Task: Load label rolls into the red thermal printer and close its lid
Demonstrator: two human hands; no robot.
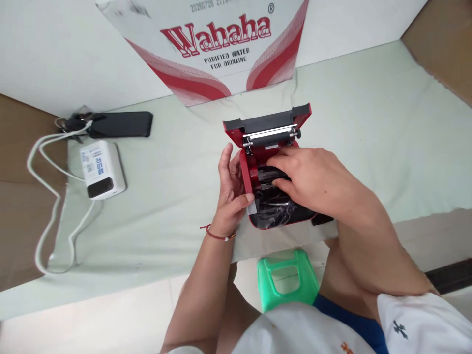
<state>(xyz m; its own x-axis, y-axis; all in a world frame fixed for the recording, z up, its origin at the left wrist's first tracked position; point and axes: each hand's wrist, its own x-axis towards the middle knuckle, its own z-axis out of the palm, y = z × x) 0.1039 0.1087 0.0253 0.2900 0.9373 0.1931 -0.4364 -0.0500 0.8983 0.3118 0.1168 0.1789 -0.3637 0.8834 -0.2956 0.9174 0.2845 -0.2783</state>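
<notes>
A small red and black printer (250, 184) is at the table's front edge, its lid (267, 123) raised, with a roller and a white strip on the lid's inner side. My left hand (232, 189) grips the printer's left side, the thumb over the near corner. Inside the open compartment lies a shiny black roll (271, 174); clear plastic film (275, 209) shows over the near part. My right hand (308, 179) reaches in from the right, thumb and fingers closed on the roll. Its fingertips are partly hidden in the compartment.
Behind the printer stands a Wahaha water carton (236, 49). At left lie a white power bank (103, 169) with a looping white cable (55, 196) and a black phone (121, 124). A green stool (265, 285) stands below the table edge. Brown cardboard (442, 44) borders the right.
</notes>
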